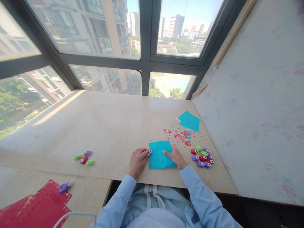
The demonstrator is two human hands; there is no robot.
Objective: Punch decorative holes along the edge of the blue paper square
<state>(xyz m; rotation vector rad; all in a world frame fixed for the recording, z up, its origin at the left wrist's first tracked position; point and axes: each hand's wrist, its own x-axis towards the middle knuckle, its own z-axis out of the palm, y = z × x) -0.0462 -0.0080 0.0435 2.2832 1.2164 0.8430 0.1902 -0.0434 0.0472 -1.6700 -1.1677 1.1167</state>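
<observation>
A square sheet of blue paper (159, 150), creased near its bottom edge, lies on the table in front of me. My left hand (138, 161) is closed on a small purple craft punch (150, 152) at the sheet's left edge; the fingers hide much of the punch. On the right side, my right hand (178, 157) grips the blue paper, thumb on top and the other fingers mostly hidden. Tiny blue cut-outs (150, 139) lie just beyond the sheet's top left corner.
Red paper bits (182, 137) are scattered behind the sheet, near more blue paper (189, 121). Several coloured punches (203, 157) cluster at the right, others (83, 160) at the left. Red punched sheets (35, 205) and a larger purple punch (65, 187) lie front left. Windows and a wall border the table (106, 126).
</observation>
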